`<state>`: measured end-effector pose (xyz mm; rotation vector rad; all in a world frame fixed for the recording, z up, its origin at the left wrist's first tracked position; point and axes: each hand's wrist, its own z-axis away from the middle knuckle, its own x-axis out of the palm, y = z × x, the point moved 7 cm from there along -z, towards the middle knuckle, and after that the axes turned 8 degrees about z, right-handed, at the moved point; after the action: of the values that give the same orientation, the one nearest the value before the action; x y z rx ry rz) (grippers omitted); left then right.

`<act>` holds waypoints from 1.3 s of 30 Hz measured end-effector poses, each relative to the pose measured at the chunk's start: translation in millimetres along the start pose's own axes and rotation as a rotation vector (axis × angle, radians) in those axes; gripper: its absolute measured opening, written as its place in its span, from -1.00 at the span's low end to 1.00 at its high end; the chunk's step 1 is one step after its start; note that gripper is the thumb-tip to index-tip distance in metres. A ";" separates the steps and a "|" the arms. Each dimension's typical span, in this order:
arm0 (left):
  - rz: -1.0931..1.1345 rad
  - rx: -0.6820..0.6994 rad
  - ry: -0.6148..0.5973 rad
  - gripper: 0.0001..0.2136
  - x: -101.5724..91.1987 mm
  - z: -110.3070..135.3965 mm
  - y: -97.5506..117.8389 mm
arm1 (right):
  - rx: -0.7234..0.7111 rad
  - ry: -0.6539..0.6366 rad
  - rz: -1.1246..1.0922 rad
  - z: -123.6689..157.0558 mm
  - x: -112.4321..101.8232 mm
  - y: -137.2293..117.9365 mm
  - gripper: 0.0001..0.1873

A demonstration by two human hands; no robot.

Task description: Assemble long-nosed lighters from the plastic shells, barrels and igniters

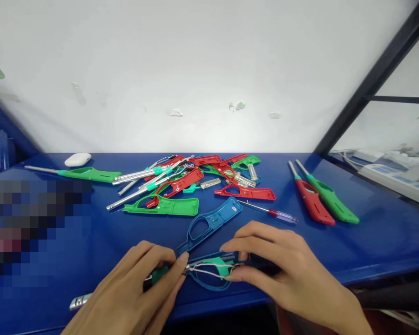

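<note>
Near the front edge lies an opened blue lighter (pixel 209 282), a long-nosed gas lighter with white wires and a green trigger (pixel 220 266) showing inside. My left hand (pixel 143 274) is closed on its nozzle end, and the slotted metal tip (pixel 79 301) sticks out to the left beneath the hand. On the handle end, my right hand (pixel 282 265) pinches around the trigger and wires with thumb and fingers; the exact grip point is partly hidden. A separate blue half shell (pixel 212 221) rests just beyond both hands, its inner side up.
Behind lies a pile of red half shells (pixel 246 192), metal nozzles and clear tanks, with a green half shell (pixel 167 206) in front. A screwdriver (pixel 282 216) lies to its right. Whole lighters, red (pixel 312 200) and green (pixel 335 200), are farther right. A white case (pixel 77 160) sits back left.
</note>
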<state>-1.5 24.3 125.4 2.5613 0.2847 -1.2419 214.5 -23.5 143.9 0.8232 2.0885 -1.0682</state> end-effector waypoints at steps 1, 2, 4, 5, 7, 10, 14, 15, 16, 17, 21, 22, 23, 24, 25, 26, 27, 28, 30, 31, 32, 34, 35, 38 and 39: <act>0.027 0.000 0.004 -0.62 -0.6 0.2 0.3 | -0.010 0.003 0.005 0.0 -0.1 -0.6 -0.79; 0.056 -0.005 0.009 -0.60 -1.4 0.1 0.6 | -0.023 0.006 0.008 -0.2 0.0 -1.3 -0.83; 0.104 -0.023 0.018 -0.61 -2.9 -0.4 0.4 | -0.041 0.005 0.014 -0.8 0.6 -2.5 -0.88; 0.120 -0.036 0.016 -0.63 -3.0 -0.7 -0.3 | -0.050 0.004 0.017 -1.1 0.8 -3.1 -0.88; 0.124 -0.033 0.007 -0.63 -2.5 -1.1 -1.4 | -0.064 0.000 0.024 -1.6 1.0 -3.9 -0.86; 0.115 0.020 0.018 -0.52 -1.9 -0.9 -1.7 | -0.091 0.001 0.036 -0.9 0.0 -5.4 -0.84; 0.129 -0.002 0.029 -0.45 -1.5 -2.7 -1.4 | -0.128 -0.002 0.042 1.3 -1.0 -6.5 -0.81; 0.124 -0.019 0.017 -0.45 -1.0 -3.6 -0.2 | -0.132 -0.003 0.041 1.6 -1.0 -6.3 -0.80; 0.111 -0.034 0.007 -0.46 -0.8 -4.4 1.4 | -0.133 -0.004 0.040 1.7 -1.1 -6.1 -0.80; 0.095 -0.046 -0.005 -0.46 -0.5 -5.2 3.2 | -0.133 -0.002 0.039 1.5 -1.2 -5.8 -0.80; 0.063 -0.059 -0.029 -0.48 -0.3 -6.1 7.8 | -0.130 -0.001 0.037 0.4 -1.7 -5.4 -0.79; 0.065 -0.057 -0.033 -0.48 0.1 -6.2 7.8 | -0.133 -0.002 0.038 0.3 -1.9 -5.6 -0.78; 0.069 -0.054 -0.038 -0.47 0.7 -6.3 7.5 | -0.137 -0.005 0.040 0.3 -2.0 -6.0 -0.77; 0.075 -0.048 -0.041 -0.46 1.6 -6.8 7.2 | -0.144 -0.007 0.041 0.5 -2.2 -6.5 -0.76; 0.082 -0.034 -0.031 -0.46 1.8 -7.6 7.4 | -0.151 -0.006 0.041 0.7 -2.4 -7.1 -0.75; 0.094 -0.014 -0.020 -0.48 2.2 -8.9 8.2 | -0.158 -0.004 0.040 1.1 -2.6 -7.5 -0.74; 0.108 0.009 -0.001 -0.53 2.3 -10.4 9.5 | -0.164 -0.002 0.038 1.4 -2.6 -7.9 -0.74; 0.117 0.031 0.016 -0.59 2.7 -12.0 11.1 | -0.171 0.001 0.036 1.7 -2.6 -8.1 -0.75; 0.090 0.063 0.044 -0.70 4.2 -15.2 14.5 | -0.181 0.009 0.031 2.1 -2.4 -8.0 -0.76; 0.056 0.071 0.047 -0.71 5.6 -16.5 15.9 | -0.186 0.010 0.029 2.2 -2.2 -7.8 -0.77; 0.021 0.074 0.042 -0.69 7.3 -17.6 16.9 | -0.188 0.011 0.029 2.3 -2.1 -7.4 -0.77; -0.024 0.093 0.012 -0.62 10.7 -18.8 19.2 | -0.193 0.009 0.033 2.3 -2.3 -6.9 -0.78; -0.023 0.106 -0.009 -0.60 12.3 -19.2 20.3 | -0.195 0.004 0.035 2.4 -2.4 -6.7 -0.77; 0.009 0.116 -0.047 -0.63 13.9 -21.2 21.8 | -0.197 -0.020 0.041 2.8 -2.5 -6.7 -0.74; 0.014 0.113 -0.046 -0.64 13.5 -22.1 21.8 | -0.195 -0.030 0.045 3.0 -2.2 -6.7 -0.73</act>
<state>29.4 11.9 131.3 2.6196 0.1913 -1.3466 211.6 -29.7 147.2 0.7494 2.0997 -0.8329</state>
